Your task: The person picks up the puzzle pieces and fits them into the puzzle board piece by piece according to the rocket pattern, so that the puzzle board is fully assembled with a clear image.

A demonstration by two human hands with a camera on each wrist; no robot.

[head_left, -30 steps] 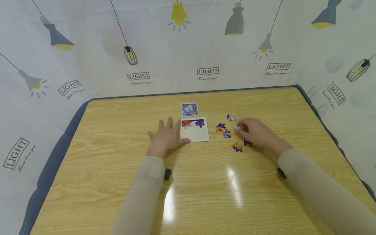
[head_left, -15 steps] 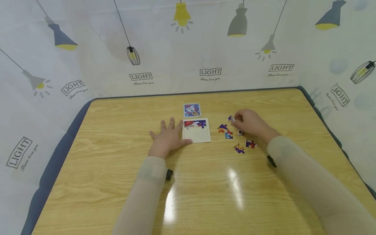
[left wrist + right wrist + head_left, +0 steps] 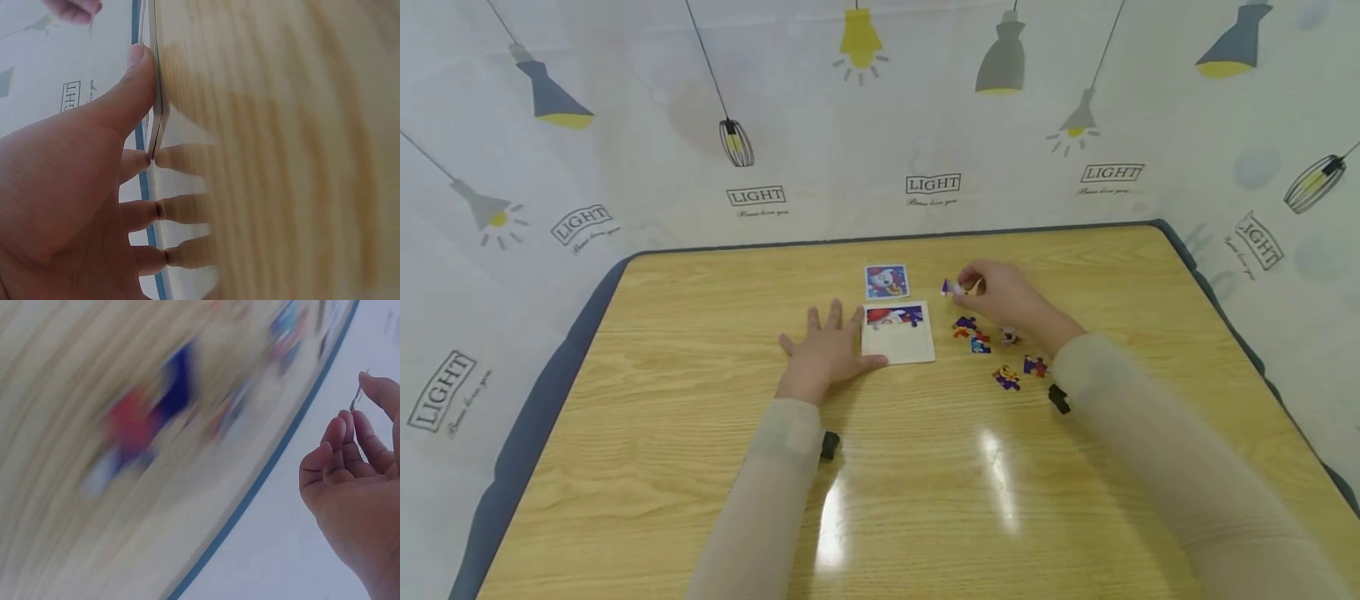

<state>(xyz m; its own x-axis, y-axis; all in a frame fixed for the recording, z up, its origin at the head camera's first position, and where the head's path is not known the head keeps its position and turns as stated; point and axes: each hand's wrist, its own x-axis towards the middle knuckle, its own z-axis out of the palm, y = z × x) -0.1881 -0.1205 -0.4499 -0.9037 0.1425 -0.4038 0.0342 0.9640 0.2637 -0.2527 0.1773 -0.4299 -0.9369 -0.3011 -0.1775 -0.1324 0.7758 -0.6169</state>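
Between thumb and fingers my right hand (image 3: 1006,295) pinches a purple-and-white jigsaw piece (image 3: 951,287), held up off the table right of the picture card. In the right wrist view the piece (image 3: 357,399) appears edge-on. My left hand (image 3: 826,354) lies with fingers spread, its thumb and index finger touching the left side of a white puzzle tray (image 3: 897,346). Joined pieces (image 3: 895,316) in red, white and purple fill the tray's top strip; below them its base is bare. Behind the tray lies a square picture card (image 3: 886,282) with a white character in red.
Loose jigsaw pieces lie right of the tray: an orange-and-purple one (image 3: 965,327), a blue-and-red one (image 3: 979,343), a grey-white one (image 3: 1009,336), a yellow-and-purple one (image 3: 1006,378) and a red-and-purple one (image 3: 1034,366). A lamp-print curtain (image 3: 820,150) stands behind the wooden table (image 3: 910,467).
My right hand has left the grey-white piece, picked up the purple-and-white piece behind it, and carried it left towards the tray. The left hand stays where it was.
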